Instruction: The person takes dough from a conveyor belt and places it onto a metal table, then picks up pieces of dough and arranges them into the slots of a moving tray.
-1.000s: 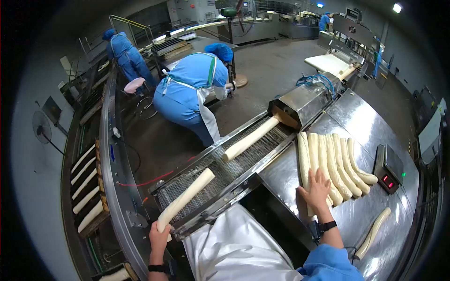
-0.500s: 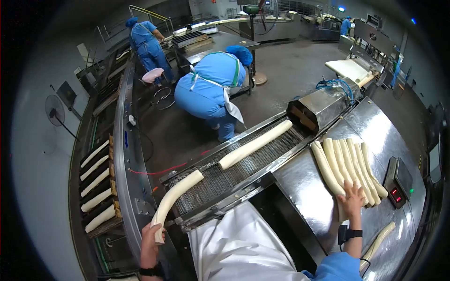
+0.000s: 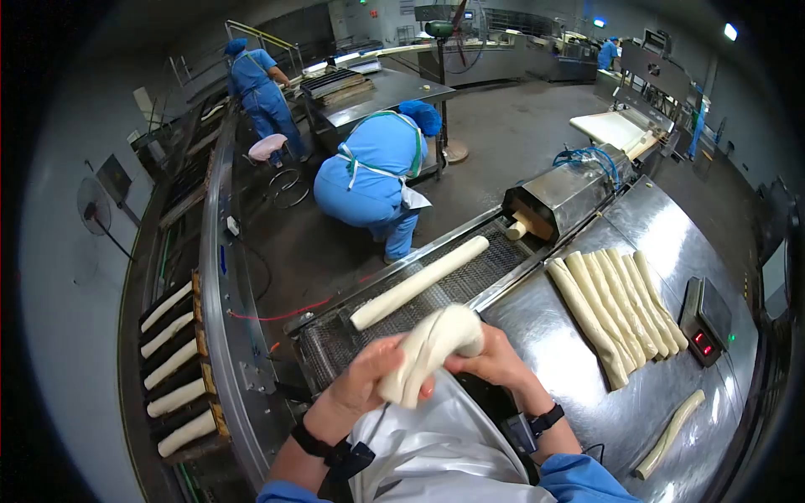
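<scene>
A thick cream-coloured dough log [image 3: 440,334] is bent over between my two hands, above my white apron. My left hand [image 3: 366,375] is closed round its left, lower end. At the other end my right hand [image 3: 495,360] grips it, with part of the fingers hidden. Just beyond, another dough log [image 3: 419,282] lies along the mesh conveyor [image 3: 331,344]. One more dough end [image 3: 517,228] shows at the mouth of the metal machine [image 3: 570,189].
On the steel table [image 3: 545,344] to the right are several dough strips [image 3: 616,310] side by side, a single strip [image 3: 671,436] and a scale [image 3: 706,323]. Filled dough trays [image 3: 180,369] line the left. A co-worker [image 3: 373,176] bends beyond the conveyor; another person [image 3: 262,92] stands farther back.
The dough log in my left hand has come off the conveyor's end and is now bent in both hands. My right hand has left the strips on the table. The conveyor log has moved left.
</scene>
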`<state>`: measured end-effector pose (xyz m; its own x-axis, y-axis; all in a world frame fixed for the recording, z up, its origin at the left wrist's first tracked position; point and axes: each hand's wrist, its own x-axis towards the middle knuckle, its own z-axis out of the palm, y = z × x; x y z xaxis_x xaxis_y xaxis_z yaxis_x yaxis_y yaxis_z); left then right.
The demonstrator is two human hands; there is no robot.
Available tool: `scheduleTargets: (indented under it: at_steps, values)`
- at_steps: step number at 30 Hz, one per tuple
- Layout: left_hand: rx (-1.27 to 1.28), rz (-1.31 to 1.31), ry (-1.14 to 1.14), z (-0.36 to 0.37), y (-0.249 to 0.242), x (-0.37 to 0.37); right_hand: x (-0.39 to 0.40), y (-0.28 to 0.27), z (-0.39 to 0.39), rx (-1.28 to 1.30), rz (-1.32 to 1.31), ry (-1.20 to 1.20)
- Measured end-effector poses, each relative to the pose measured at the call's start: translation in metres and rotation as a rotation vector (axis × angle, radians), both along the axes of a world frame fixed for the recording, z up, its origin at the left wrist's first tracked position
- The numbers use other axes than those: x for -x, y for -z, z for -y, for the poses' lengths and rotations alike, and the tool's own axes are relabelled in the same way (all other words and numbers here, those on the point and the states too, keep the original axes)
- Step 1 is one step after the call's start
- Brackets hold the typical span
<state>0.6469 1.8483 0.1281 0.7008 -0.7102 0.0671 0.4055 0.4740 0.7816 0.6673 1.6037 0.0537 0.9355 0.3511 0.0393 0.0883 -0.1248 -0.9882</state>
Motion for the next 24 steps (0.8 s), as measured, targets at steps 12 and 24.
scheduleTargets:
  at_steps: [12,24]
  values:
    - [-1.594,0.757,-0.682,-0.11,0.168,-0.082,0.059,0.074,0.212,1.123,0.376,0.854]
    - [-1.602,0.81,-0.601,-0.086,0.155,-0.03,0.002,0.086,0.141,1.039,0.354,0.763]
